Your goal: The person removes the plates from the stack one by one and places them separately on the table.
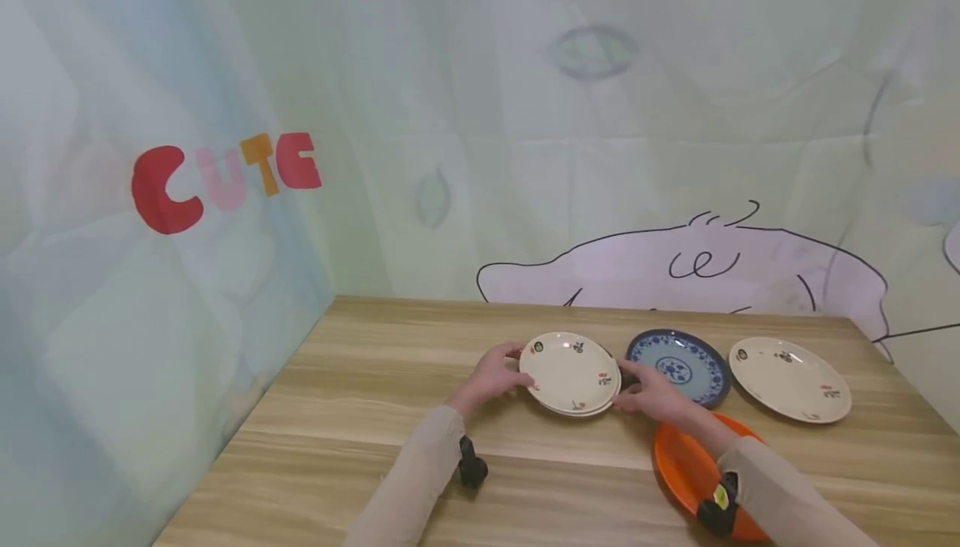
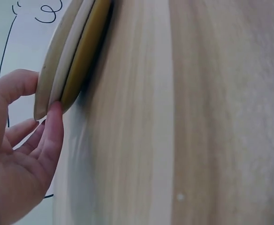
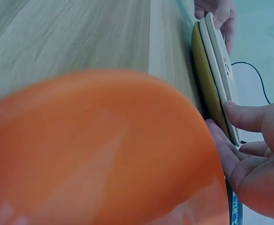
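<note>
Head view: I have the stack of plates at lower centre, with a cream patterned top plate (image 1: 570, 372) facing up over the wooden table (image 1: 360, 430). The left hand (image 1: 493, 376) grips its left rim, the right hand (image 1: 654, 394) its right; both are partly closed. Right of the stack I note a blue plate (image 1: 677, 370) with a floral pattern, then a cream oval plate (image 1: 791, 380); at lower right, an orange plate (image 1: 681, 464) lies partly under the right forearm. Left-wrist view: the stack is at upper left, a pale second plate (image 2: 64, 65) and an ochre plate (image 2: 87, 54) lying beneath the top one; digits pinch the rim. Right-wrist view: at right, the thumb rests on the upper rim, fingers against the stack's lower side; orange fills the lower left. I cannot tell whether the stack touches the table.
</note>
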Demonstrator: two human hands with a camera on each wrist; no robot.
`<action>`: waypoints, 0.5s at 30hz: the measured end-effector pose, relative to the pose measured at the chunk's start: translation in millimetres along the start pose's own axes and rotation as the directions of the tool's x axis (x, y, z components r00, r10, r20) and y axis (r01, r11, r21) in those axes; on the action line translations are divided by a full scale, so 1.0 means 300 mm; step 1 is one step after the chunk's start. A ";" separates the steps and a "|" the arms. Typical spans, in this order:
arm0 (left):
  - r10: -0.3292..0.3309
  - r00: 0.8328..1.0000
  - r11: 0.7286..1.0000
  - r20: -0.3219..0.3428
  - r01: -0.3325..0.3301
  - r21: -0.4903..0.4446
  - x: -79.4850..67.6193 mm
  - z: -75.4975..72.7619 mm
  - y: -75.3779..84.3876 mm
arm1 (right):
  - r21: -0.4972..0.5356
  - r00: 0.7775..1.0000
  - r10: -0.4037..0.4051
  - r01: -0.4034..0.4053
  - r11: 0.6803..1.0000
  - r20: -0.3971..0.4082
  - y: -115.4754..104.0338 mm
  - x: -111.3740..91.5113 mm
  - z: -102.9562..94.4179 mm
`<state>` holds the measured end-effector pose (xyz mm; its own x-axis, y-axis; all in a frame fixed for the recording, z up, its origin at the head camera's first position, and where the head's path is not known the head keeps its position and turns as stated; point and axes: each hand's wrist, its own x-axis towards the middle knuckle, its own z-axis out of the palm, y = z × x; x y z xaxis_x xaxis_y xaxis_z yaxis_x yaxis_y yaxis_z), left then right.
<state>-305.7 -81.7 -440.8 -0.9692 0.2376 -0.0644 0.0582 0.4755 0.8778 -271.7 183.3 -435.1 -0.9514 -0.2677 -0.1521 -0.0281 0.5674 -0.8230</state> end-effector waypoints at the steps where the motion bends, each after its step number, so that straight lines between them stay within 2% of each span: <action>1: -0.003 1.000 1.000 0.003 0.003 -0.025 0.001 -0.002 0.000 | -0.001 1.000 0.000 0.000 1.000 0.001 -0.001 -0.001 -0.001; 7: -0.022 0.999 0.994 0.028 0.025 -0.102 -0.008 -0.015 0.002 | -0.004 1.000 0.002 -0.002 1.000 0.007 0.001 -0.005 -0.001; 15: -0.022 0.999 0.987 0.037 0.027 -0.158 -0.006 -0.024 -0.002 | -0.018 1.000 -0.008 0.008 1.000 -0.002 -0.002 -0.010 0.000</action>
<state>-305.6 -88.5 -437.9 -0.9608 0.2584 -0.1007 -0.0067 0.3415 0.9399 -268.8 183.8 -434.1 -0.9518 -0.2706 -0.1444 -0.0412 0.5795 -0.8139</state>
